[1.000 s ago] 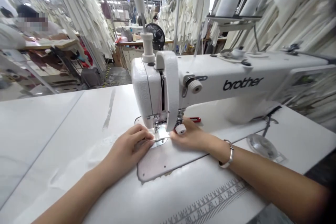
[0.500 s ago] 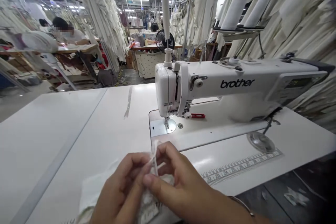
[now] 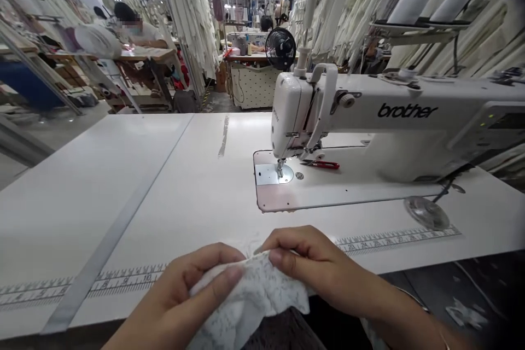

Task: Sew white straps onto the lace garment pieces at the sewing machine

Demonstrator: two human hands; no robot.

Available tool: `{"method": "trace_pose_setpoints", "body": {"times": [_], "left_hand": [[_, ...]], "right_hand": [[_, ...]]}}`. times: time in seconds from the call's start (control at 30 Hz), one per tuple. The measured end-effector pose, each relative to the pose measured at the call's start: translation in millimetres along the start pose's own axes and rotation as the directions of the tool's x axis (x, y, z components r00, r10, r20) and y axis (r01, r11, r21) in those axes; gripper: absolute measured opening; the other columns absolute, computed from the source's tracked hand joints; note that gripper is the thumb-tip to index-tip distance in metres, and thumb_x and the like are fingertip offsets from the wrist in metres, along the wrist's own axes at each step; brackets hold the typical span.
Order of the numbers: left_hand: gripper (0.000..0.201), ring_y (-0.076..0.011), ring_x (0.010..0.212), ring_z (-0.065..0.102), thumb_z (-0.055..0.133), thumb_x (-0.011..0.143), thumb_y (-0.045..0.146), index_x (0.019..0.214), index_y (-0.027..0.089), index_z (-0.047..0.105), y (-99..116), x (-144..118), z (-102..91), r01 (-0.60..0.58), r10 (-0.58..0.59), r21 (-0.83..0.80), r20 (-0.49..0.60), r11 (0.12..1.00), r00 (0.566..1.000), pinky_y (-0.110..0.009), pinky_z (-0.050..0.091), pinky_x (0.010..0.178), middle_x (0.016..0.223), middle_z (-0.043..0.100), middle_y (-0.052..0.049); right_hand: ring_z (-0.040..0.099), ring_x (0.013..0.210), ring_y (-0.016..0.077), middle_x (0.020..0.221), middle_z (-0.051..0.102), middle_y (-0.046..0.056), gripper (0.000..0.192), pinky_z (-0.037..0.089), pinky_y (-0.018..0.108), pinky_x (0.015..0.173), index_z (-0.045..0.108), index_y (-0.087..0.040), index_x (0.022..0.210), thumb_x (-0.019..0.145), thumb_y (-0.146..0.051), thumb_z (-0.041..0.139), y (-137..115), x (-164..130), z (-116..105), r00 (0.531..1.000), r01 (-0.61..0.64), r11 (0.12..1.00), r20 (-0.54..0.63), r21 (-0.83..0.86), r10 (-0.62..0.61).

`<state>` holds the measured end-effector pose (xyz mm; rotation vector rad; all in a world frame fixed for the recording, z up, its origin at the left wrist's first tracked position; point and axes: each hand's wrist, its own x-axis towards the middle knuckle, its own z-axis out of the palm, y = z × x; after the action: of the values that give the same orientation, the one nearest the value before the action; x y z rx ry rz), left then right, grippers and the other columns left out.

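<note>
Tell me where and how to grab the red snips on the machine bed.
Pinch the red snips by their red right end, probably from the near side, keeping low. They lie flat, narrow tips pointing left toward the presser foot, and the machine arm seems to overhang them, hindering a reach from above. The right hand suits, though it holds white cloth.

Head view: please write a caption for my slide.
Left hand and right hand hold white fabric in front of a sewing machine.
</note>
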<state>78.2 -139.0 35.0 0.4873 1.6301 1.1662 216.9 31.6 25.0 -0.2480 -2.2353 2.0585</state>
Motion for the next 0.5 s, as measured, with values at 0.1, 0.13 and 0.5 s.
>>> {"method": "trace_pose_setpoints", "body": {"times": [0.1,0.13,0.5], "left_hand": [[0.035,-0.0140,0.066,0.057,0.067,0.077,0.058,0.094,0.027,0.069,-6.4,-2.9,-5.3,-0.089,0.090,0.091,-0.004,0.992,0.996,-0.018,0.046,0.057,0.076,0.069,0.000],[0.034,-0.0148,0.068,0.058,0.066,0.079,0.057,0.092,0.026,0.070,-7.2,-4.2,-6.6,-0.114,0.115,0.114,-0.003,0.987,0.993,-0.019,0.046,0.058,0.077,0.069,0.000],[0.032,-0.0182,0.075,0.062,0.054,0.086,0.054,0.082,0.025,0.066,-11.5,-14.6,-2.3,-0.313,0.353,0.312,-0.082,0.897,0.932,-0.025,0.046,0.066,0.075,0.067,0.000]], "right_hand": [[0.049,0.070,0.0114,0.075,0.056,0.000,0.019,0.038,0.023,0.062,0.066,-0.016,0.086,0.093,-0.026,0.051,-3.0,2.9,4.7,1.000,0.012,0.999,0.023,-0.031,-0.011],[0.049,0.070,0.0115,0.075,0.056,0.000,0.019,0.038,0.023,0.061,0.066,-0.016,0.087,0.093,-0.025,0.050,-5.2,4.0,6.9,1.000,0.015,0.998,0.027,-0.053,-0.013],[0.055,0.066,0.0105,0.075,0.061,-0.003,0.006,0.042,0.021,0.056,0.059,-0.020,0.085,0.086,-0.026,0.058,-19.0,8.0,43.2,0.985,0.025,0.955,-0.155,-0.297,-0.074]]}}
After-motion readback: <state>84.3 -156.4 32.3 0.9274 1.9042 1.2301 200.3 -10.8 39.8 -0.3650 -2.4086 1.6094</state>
